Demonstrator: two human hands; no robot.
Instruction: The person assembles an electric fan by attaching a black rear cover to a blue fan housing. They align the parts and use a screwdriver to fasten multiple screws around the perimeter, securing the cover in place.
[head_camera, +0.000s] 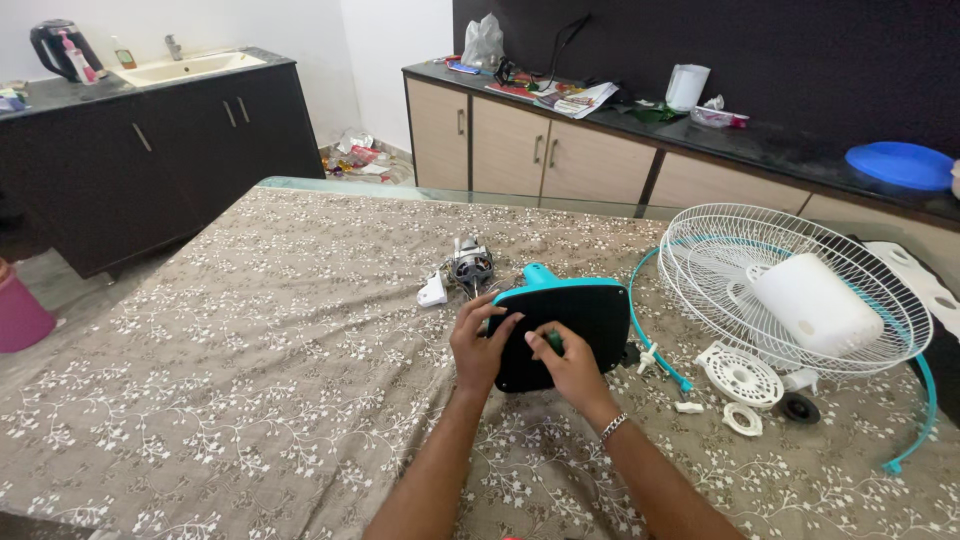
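A black fan base with a teal rim (585, 312) lies upturned on the patterned tablecloth (250, 350). My left hand (478, 340) grips its left edge. My right hand (563, 362) rests on the base's underside, fingers pinched on a small teal part. A fan motor (470, 266) with wires sits just behind the base, a small white piece (433, 291) beside it.
A white wire fan guard (720, 260) with a white motor cover (815, 303) lies at the right, with white plastic rings and knobs (740, 375) near it. Cabinets with clutter stand behind, and a sink counter at the far left.
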